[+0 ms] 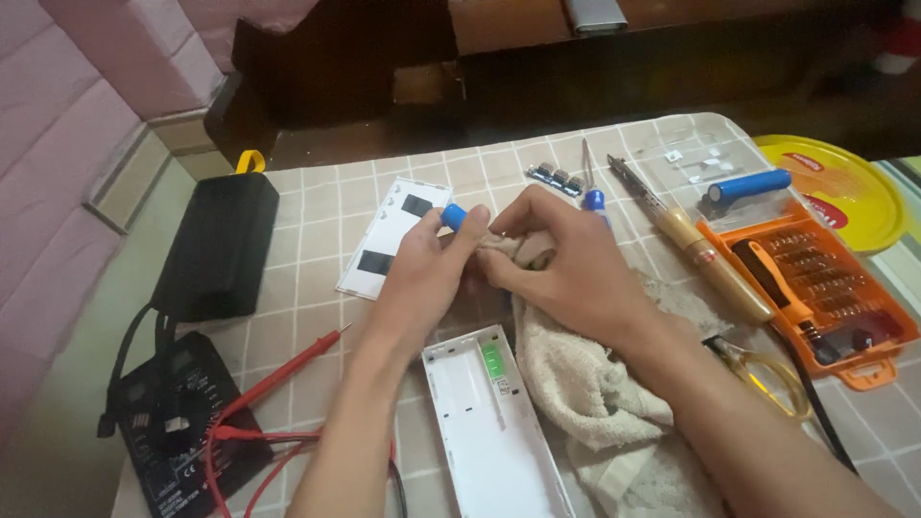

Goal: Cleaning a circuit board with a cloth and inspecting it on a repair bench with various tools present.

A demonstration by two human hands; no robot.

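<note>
My left hand (427, 273) grips a blue cylindrical battery cell (453, 217), whose end pokes out above my fingers. My right hand (566, 264) pinches a corner of a beige towel (585, 374) against the cell. The towel trails down under my right forearm over the table. Below my hands lies an open white plastic case (480, 432) with a small green circuit board (494, 363) inside.
A white cover panel (389, 240), a black pouch (216, 245), a black multimeter (177, 427) with red probes (288, 369), a soldering iron (705, 254), an orange screwdriver set (815, 288), a second blue cell (748, 185), scissors (767, 374), a yellow plate (844, 187).
</note>
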